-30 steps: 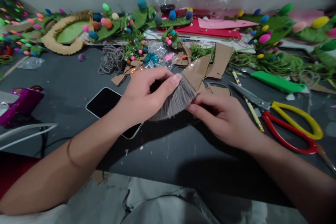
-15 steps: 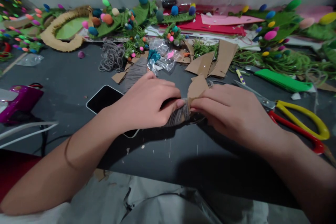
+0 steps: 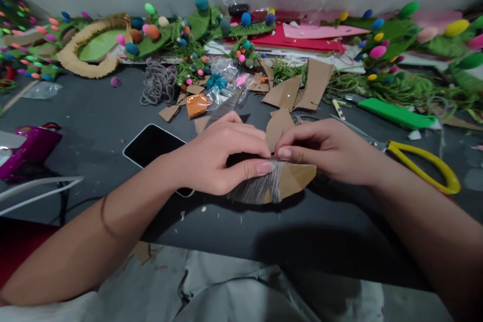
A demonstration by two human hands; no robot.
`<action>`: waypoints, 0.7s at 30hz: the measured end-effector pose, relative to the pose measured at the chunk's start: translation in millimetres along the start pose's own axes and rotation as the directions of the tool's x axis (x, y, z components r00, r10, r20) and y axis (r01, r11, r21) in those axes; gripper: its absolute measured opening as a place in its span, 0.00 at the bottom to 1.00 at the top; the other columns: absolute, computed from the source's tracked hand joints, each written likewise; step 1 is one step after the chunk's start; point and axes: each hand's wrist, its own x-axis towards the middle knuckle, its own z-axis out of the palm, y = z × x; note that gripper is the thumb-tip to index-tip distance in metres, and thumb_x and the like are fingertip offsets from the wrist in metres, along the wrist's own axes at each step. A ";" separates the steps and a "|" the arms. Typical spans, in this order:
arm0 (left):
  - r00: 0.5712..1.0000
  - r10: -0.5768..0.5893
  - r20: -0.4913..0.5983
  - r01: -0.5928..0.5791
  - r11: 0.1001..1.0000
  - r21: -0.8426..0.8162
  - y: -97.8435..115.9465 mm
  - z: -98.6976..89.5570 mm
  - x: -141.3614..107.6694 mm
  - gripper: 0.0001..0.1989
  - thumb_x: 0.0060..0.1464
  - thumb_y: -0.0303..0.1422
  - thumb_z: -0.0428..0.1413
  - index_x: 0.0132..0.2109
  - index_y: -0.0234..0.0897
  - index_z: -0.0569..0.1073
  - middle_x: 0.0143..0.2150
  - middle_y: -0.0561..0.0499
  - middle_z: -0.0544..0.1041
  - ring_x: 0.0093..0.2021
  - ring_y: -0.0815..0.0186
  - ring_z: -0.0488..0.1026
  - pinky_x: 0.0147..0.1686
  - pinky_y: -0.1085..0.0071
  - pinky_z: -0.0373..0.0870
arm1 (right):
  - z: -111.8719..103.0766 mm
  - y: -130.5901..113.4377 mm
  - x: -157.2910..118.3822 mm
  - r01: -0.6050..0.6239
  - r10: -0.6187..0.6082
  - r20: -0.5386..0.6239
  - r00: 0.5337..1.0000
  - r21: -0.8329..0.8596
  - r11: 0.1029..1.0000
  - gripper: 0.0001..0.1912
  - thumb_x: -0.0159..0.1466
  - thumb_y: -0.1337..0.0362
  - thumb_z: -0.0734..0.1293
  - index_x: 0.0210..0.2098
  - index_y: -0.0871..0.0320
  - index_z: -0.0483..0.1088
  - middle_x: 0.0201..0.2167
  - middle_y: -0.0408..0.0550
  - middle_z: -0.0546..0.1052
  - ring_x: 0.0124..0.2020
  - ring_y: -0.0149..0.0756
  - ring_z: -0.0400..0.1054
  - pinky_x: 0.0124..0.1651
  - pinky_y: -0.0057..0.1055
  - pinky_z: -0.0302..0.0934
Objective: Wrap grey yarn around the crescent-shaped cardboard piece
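Note:
My left hand (image 3: 226, 156) grips a pointed cardboard piece (image 3: 298, 180), thumb on the grey yarn (image 3: 260, 188) wound around its left part. The bare brown tip points right. My right hand (image 3: 328, 151) is pinched at the upper edge of the piece, beside the wound yarn; any strand between its fingertips is too small to make out. Just behind the fingertips lies a rounded cardboard scrap (image 3: 278, 126). Under my left forearm sits a phone (image 3: 151, 145) with a dark screen.
Scissors (image 3: 422, 161) with yellow and red handles lie beside my right forearm, a green cutter (image 3: 398, 113) behind them. Further back are grey yarn (image 3: 158, 83), cardboard pieces (image 3: 317, 83) and green decorations with coloured balls. A purple device (image 3: 32, 148) is at left.
The wrapped piece has swung so its bare tip shows to the right. My right hand has turned and opened away from it slightly, and an orange packet behind my left hand is now uncovered.

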 end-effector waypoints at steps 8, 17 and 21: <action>0.931 -0.129 -0.342 0.117 0.992 -0.058 -3.5 0.0 2.9 0.12 0.68 0.36 0.50 0.36 0.37 0.73 0.32 0.52 0.75 0.30 0.67 0.69 0.35 0.66 0.61 | 20.7 4.2 -1.6 0.063 -0.055 -0.275 0.960 0.020 0.998 0.10 0.67 0.62 0.68 0.30 0.58 0.73 0.27 0.44 0.74 0.31 0.32 0.67 0.36 0.29 0.62; 0.906 -0.203 -0.372 0.289 0.938 0.193 -3.6 -0.4 1.4 0.13 0.67 0.36 0.51 0.36 0.37 0.74 0.32 0.54 0.76 0.31 0.67 0.69 0.41 0.61 0.56 | 18.8 6.3 -2.4 0.023 -0.057 -0.507 0.860 -0.073 0.997 0.10 0.70 0.57 0.67 0.37 0.57 0.74 0.30 0.44 0.74 0.30 0.32 0.65 0.34 0.30 0.59; 0.963 -0.134 -0.233 0.190 0.953 0.237 -1.7 -1.7 0.5 0.14 0.67 0.36 0.51 0.33 0.36 0.73 0.29 0.56 0.71 0.29 0.69 0.65 0.40 0.61 0.53 | 13.5 5.6 0.8 0.027 -0.094 -0.572 0.815 -0.125 0.992 0.12 0.70 0.56 0.67 0.35 0.57 0.74 0.27 0.43 0.73 0.28 0.30 0.64 0.31 0.29 0.58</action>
